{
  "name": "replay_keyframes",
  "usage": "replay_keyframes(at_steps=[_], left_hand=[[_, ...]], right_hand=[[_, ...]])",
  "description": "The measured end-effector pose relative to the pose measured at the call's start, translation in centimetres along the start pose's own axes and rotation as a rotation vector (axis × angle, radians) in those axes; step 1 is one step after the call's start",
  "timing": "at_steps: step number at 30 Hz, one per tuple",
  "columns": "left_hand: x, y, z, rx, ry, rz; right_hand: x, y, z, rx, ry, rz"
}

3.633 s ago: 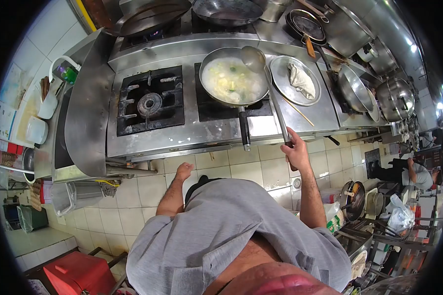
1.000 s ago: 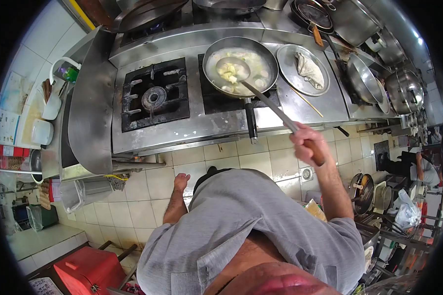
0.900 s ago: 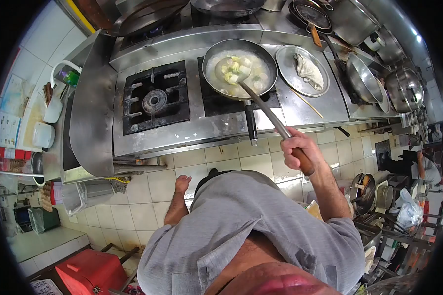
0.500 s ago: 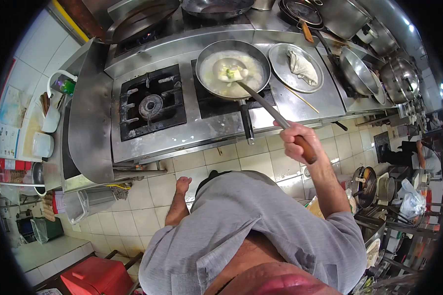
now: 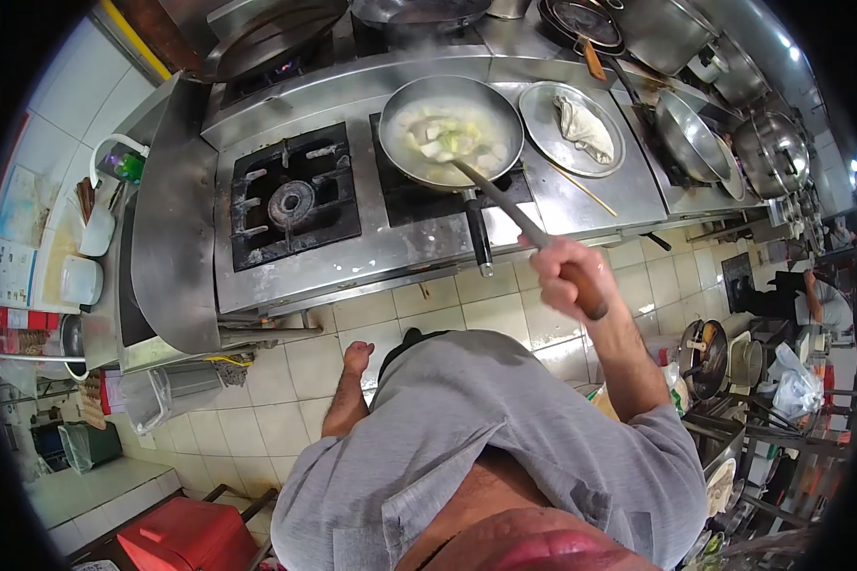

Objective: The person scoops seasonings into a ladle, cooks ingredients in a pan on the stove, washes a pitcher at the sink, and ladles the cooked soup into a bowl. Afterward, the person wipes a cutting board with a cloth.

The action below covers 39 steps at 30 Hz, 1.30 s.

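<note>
My right hand (image 5: pixel 570 278) is wrapped round the brown handle of a long metal ladle (image 5: pixel 505 203). Its bowl is down in a frying pan (image 5: pixel 387 145), hidden among pale and greenish chunks (image 5: pixel 450 140) in cloudy, steaming liquid. The pan sits on a burner, its black handle (image 5: pixel 478 238) pointing towards me with no hand on it. Low at my left side, my left hand (image 5: pixel 357 357) is curled closed, with nothing seen in it, away from the stove.
Right of the pan lies a round metal tray (image 5: pixel 607 167) with a folded cloth (image 5: pixel 584 130), beside a thin stick (image 5: pixel 584 189). A bare burner (image 5: pixel 292 206) is on the left. Steel bowls and pots stand at right. Far right, another person (image 5: pixel 831 306) is visible.
The ladle's bowl, seen earlier holding chunks above the liquid, has sunk into the pan's contents. My right hand has shifted slightly left. More steam shows; my left hand stays put.
</note>
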State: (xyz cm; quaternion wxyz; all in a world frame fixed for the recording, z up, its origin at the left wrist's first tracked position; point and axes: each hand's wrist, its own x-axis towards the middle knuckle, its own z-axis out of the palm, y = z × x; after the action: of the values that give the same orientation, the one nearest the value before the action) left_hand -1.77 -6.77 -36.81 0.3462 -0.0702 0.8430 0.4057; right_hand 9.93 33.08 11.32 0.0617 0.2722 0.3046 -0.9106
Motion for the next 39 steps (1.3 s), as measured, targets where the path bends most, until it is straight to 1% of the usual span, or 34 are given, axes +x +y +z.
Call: replay_keyframes(at_steps=[1, 2, 4, 5, 6, 8, 9, 10, 12, 13, 14, 15, 16, 17, 18, 20, 22, 23, 24, 26, 28, 29, 30, 32, 34, 36, 37, 38, 39], left_hand=[[-0.3, 0.0, -0.2, 0.019, -0.018, -0.054], [-0.4, 0.3, -0.1, 0.034, -0.031, -0.103], [-0.4, 0.4, -0.1, 0.041, -0.034, -0.112], [-0.4, 0.5, -0.2, 0.054, -0.037, -0.12], [-0.5, 0.6, -0.3, 0.053, -0.033, -0.12], [-0.7, 0.4, -0.2, 0.068, -0.019, -0.089], [-0.6, 0.2, -0.1, 0.069, -0.025, -0.09], [-0.4, 0.1, -0.1, 0.058, -0.037, -0.099], [-0.4, 0.1, 0.0, 0.042, -0.043, -0.109], [-0.3, 0.2, 0.0, 0.064, -0.053, -0.11], [0.1, 0.4, -0.1, 0.085, -0.061, -0.107], [0.3, 0.3, -0.3, 0.087, -0.056, -0.105], [0.3, 0.1, -0.2, 0.048, -0.023, -0.022], [0.4, -0.2, 0.1, 0.007, 0.005, 0.06], [0.0, 0.3, 0.0, 0.008, -0.003, 0.058], [-0.3, 1.1, -0.2, 0.065, -0.026, -0.074], [-0.4, 1.6, -0.2, 0.064, -0.029, -0.079], [-0.3, 1.6, -0.1, 0.048, -0.028, -0.06], [-0.2, 1.5, -0.1, 0.035, -0.029, -0.041], [0.4, 1.0, 0.1, 0.021, -0.027, -0.025], [0.1, 1.1, 0.5, 0.0, -0.031, -0.015], [-0.2, 1.4, 0.5, 0.02, -0.028, -0.041], [-0.5, 1.8, 0.4, 0.04, -0.022, -0.065], [-0.8, 2.0, 0.4, 0.02, -0.022, -0.044], [-0.5, 1.6, 0.2, 0.011, -0.029, -0.022], [-0.3, 1.1, 0.3, 0.019, -0.028, -0.026], [0.0, 0.8, 0.4, 0.063, -0.029, -0.055], [-0.1, 0.9, 0.6, 0.061, -0.032, -0.057], [0.0, 1.0, 0.6, 0.068, -0.031, -0.071]], right_hand=[[0.2, -0.5, -0.3, 0.082, -0.075, 0.013], [0.3, -0.2, 0.1, 0.078, -0.072, 0.012], [0.9, 1.2, 1.8, -0.173, 0.092, -0.079], [0.8, 2.0, 2.4, -0.264, 0.119, -0.089], [0.8, 1.7, 2.2, -0.264, 0.114, -0.089], [0.0, 0.7, 1.1, -0.055, -0.013, 0.01], [-0.3, 0.0, 1.1, 0.013, 0.017, 0.023], [-0.1, 0.1, 1.0, 0.013, 0.023, 0.024], [0.9, 0.7, 1.2, -0.037, 0.05, -0.05], [1.3, 1.6, 1.8, -0.132, 0.071, -0.097], [1.3, 2.4, 2.9, -0.232, 0.14, -0.117], [0.7, 2.4, 3.3, -0.211, 0.122, -0.083], [0.3, 2.4, 3.3, -0.189, 0.107, -0.049], [0.1, 1.5, 2.3, -0.098, 0.047, -0.024], [0.0, 0.6, 1.4, -0.008, -0.009, 0.002], [0.0, 0.5, 1.5, 0.046, -0.034, -0.024], [1.1, 1.3, 2.4, -0.116, 0.061, -0.1], [1.0, 1.9, 3.3, -0.204, 0.116, -0.1], [0.6, 2.3, 4.0, -0.23, 0.116, -0.116], [-0.1, 1.6, 3.2, -0.134, 0.057, -0.038], [0.0, 0.5, 1.6, 0.063, -0.013, -0.022], [0.4, 0.5, 1.5, 0.066, -0.071, -0.038], [0.6, 0.9, 1.8, 0.061, -0.072, -0.035], [0.9, 2.6, 3.6, -0.209, 0.135, -0.113], [0.2, 2.5, 3.9, -0.194, 0.101, -0.103], [-0.2, 0.9, 1.7, 0.042, -0.034, -0.016], [0.2, 0.5, 1.0, 0.118, -0.088, -0.019], [0.3, 0.8, 1.2, 0.117, -0.084, -0.017], [0.8, 1.4, 1.8, 0.004, 0.016, -0.065]])
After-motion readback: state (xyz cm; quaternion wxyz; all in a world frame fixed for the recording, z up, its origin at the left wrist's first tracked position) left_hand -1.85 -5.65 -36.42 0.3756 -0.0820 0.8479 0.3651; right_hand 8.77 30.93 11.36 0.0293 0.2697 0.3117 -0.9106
